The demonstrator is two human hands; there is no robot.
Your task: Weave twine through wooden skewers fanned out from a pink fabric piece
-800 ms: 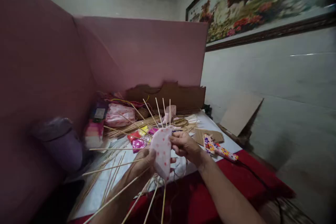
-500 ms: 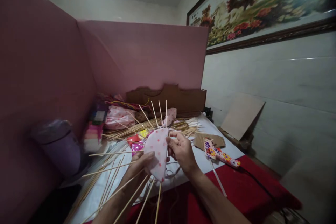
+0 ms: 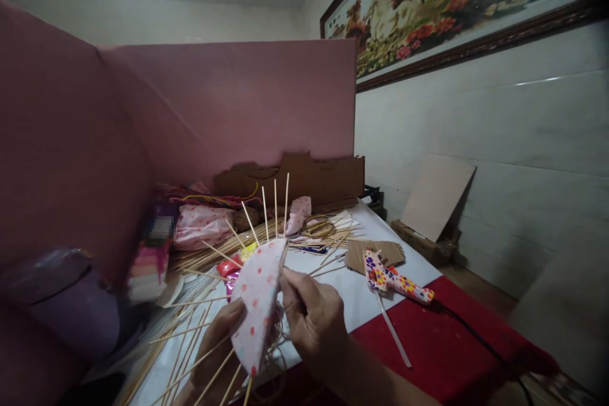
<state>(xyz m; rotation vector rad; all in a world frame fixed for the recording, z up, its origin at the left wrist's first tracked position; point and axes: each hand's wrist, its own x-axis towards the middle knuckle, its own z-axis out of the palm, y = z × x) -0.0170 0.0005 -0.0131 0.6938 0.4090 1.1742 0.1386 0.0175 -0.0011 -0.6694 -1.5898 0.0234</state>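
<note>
A half-round piece covered in pale pink polka-dot cloth is held up over the near part of the table, tilted. Several thin wooden sticks fan out from its curved edge. My left hand grips it at the lower left, thumb on the cloth face and fingers behind. At the straight edge on the right, my right hand is closed in a pinch; what lies between its fingertips is hidden. Loops of thin brown cord hang below and behind the piece, partly covered by it.
On the right, a flower-patterned glue gun lies by a cardboard scrap, its black cable trailing over red cloth. Bundled sticks, coloured packets and a dotted cloth bundle cover the back left. A lidded bin stands left.
Both hands and the cloth-covered piece have moved left and nearer to me. The piece has tilted, and my right hand has shifted lower along its straight edge. The view has turned slightly right.
</note>
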